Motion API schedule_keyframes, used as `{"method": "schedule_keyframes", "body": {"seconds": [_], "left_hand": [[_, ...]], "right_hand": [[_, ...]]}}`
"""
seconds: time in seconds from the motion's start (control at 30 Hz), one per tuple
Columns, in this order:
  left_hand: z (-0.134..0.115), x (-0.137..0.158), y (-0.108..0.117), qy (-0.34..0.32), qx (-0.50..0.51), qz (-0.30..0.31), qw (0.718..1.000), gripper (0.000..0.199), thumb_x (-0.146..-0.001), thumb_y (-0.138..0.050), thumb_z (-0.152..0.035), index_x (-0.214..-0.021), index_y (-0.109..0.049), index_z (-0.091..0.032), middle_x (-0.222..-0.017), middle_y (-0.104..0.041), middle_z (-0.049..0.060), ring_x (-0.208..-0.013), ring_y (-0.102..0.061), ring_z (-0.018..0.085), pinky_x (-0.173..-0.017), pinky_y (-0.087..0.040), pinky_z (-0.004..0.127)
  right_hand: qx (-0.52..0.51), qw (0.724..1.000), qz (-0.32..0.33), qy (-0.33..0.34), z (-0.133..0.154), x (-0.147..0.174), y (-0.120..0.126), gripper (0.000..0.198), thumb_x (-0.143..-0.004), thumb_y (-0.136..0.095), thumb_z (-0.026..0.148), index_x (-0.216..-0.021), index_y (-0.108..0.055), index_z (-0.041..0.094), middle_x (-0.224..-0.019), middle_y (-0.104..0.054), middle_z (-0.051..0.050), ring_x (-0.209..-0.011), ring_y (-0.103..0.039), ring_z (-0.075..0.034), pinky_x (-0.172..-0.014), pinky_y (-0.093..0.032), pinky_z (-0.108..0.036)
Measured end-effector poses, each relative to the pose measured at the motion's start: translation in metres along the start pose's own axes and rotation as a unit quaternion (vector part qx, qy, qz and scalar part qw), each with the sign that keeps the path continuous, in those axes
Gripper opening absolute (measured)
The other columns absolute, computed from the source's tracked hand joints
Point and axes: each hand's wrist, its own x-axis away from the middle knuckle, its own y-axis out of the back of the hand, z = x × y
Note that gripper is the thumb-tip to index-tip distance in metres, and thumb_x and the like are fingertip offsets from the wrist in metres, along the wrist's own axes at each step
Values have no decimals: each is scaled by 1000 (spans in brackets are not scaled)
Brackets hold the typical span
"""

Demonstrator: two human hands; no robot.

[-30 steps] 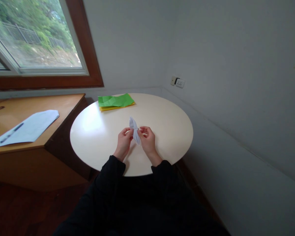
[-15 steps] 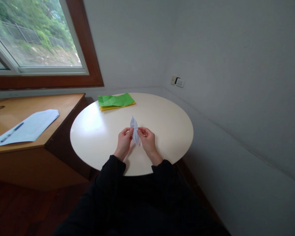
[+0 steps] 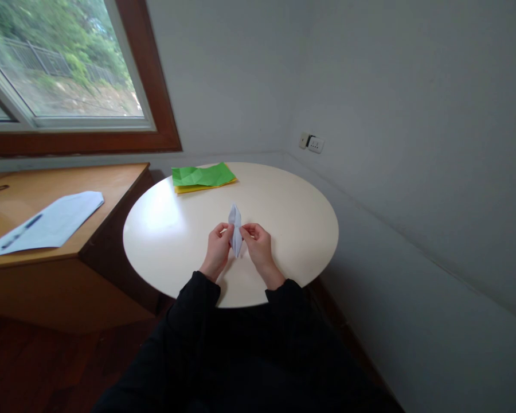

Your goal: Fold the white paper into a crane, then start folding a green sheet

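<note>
Left grip [image 3: 217, 248], right grip [image 3: 259, 246] pinching white paper [image 3: 235, 236], green sheet [image 3: 204, 175] atop yellow sheet [image 3: 184, 189] beyond, round table [image 3: 290, 209] beneath

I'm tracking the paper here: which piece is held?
The small folded white piece, pinched between left hand and right hand. The green paper and yellow paper lie on the round table; the larger white paper lies on the desk.

From the centre of view, a long black fabric sleeve [image 3: 188, 301] at seven o'clock ends in a loose, slightly creased cuff near the wrist of the bare left hand [image 3: 217, 252]. A matching black fabric sleeve [image 3: 289, 304], between five and six o'clock, stops likewise short of the bare right hand [image 3: 259, 250]. Black clothing [image 3: 249, 367] spreads at six o'clock, its details lost in darkness.
</note>
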Motion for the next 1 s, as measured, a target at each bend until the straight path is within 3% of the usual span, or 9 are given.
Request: {"method": "schedule_keyframes", "body": {"seconds": [0.2,0.47,0.7,0.8,0.87,1.0], "left_hand": [[-1,4,-3,5,-38,40,999,37,-59,-76,-43,-66,-53,-15,-52,-58,-3,-47,-53,8,-46,-36,18],[1,8,-3,34,-98,114,988,38,-66,-70,-49,-72,-52,-16,-53,-64,1,-44,-56,11,-42,-35,18],[1,8,-3,36,-123,124,984,39,-67,-69,-50,-73,-51,-16,-50,-62,0,-43,-56,11,-41,-36,18],[-3,10,-5,36,-138,125,982,38,-68,-69,-49,-72,-52,-16,-51,-63,1,-43,-55,10,-43,-37,18],[-8,11,-5,39,-144,123,981,37,-67,-69,-48,-72,-52,-15,-55,-65,2,-45,-56,10,-45,-40,19],[-16,12,-3,63,-158,135,976,36,-67,-69,-44,-82,-53,-16,-62,-67,3,-47,-57,11,-48,-43,21]], "right_hand": [[6,1000,6,-10,4,2,0,24,-68,-63,40,-68,-57,16,-66,-58,1,-62,-54,-12,-58,-45,-25],[-11,999,-10,-41,7,3,2,33,-70,-61,45,-58,-49,17,-49,-40,8,-44,-40,-7,-39,-33,-20],[-37,998,-31,-51,7,3,1,29,-69,-62,43,-62,-51,17,-51,-44,7,-42,-42,-7,-34,-33,-19],[-52,997,-47,-25,6,1,2,26,-69,-63,41,-79,-56,18,-64,-53,4,-50,-49,-9,-38,-39,-20],[-54,998,-41,-9,6,-3,8,35,-67,-65,37,-96,-56,19,-75,-58,1,-59,-55,-11,-46,-44,-21],[-6,998,65,11,19,-20,33,46,-66,-67,32,-109,-56,20,-78,-61,1,-71,-60,-13,-64,-50,-26]]}}
